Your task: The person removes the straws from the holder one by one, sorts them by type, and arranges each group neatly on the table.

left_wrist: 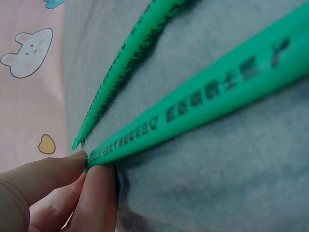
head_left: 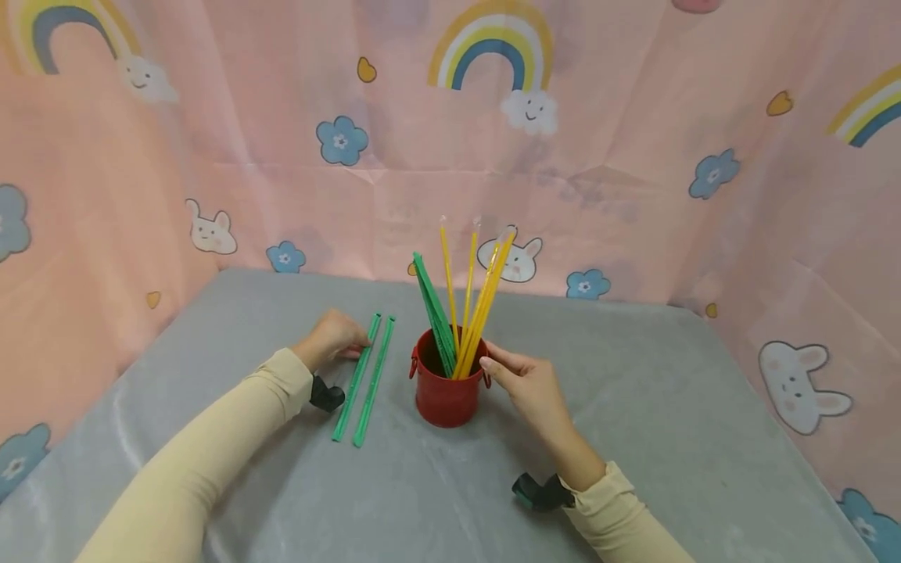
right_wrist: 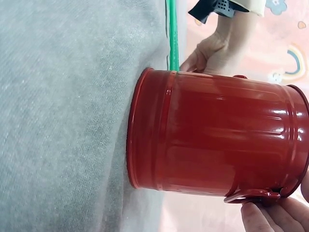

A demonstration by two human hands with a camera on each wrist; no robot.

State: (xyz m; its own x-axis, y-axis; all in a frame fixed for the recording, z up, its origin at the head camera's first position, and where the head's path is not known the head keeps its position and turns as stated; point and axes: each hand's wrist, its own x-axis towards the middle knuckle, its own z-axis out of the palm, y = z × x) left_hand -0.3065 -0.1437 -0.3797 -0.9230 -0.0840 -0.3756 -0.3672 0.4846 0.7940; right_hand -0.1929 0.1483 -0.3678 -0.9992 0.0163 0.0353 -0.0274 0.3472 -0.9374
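Observation:
Two straws in green paper wrappers lie side by side on the grey cloth, left of a red bucket (head_left: 446, 403). My left hand (head_left: 334, 338) pinches the far end of the left one (left_wrist: 203, 104) between thumb and fingers. The other green straw (head_left: 375, 383) lies just to its right, untouched. Upright in the bucket lean several green wrapped straws (head_left: 435, 317) and several yellow straws (head_left: 487, 305) in clear wrappers. At the bucket's right side my right hand (head_left: 531, 391) grips the rim by the small side handle (right_wrist: 253, 194), thumb nearest the opening.
Grey cloth (head_left: 633, 422) covers the table. Behind and at both sides hangs a pink curtain (head_left: 394, 211) printed with rainbows, flowers and rabbits. A dark wrist mount (head_left: 327, 393) sits on the left wrist, and another (head_left: 545, 494) on the right.

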